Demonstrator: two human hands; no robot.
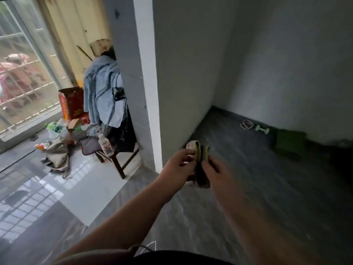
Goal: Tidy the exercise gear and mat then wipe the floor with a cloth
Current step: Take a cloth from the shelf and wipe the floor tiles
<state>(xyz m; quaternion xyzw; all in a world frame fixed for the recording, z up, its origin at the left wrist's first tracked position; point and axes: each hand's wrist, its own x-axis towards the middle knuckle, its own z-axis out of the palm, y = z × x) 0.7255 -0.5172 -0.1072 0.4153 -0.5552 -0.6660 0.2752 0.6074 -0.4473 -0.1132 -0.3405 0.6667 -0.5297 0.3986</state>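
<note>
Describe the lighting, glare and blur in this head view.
Head view: daylight through the window throws grid-shaped glare on the glossy floor; the right corner is dim, so the dumbbell and green mat look soft; wide-angle distortion bends the walls.

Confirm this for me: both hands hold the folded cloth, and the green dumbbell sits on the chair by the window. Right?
Not quite. The head view shows the green dumbbell lying on the dark floor by the far wall, not on the chair. Both the left hand and right hand do hold the folded cloth.
</note>
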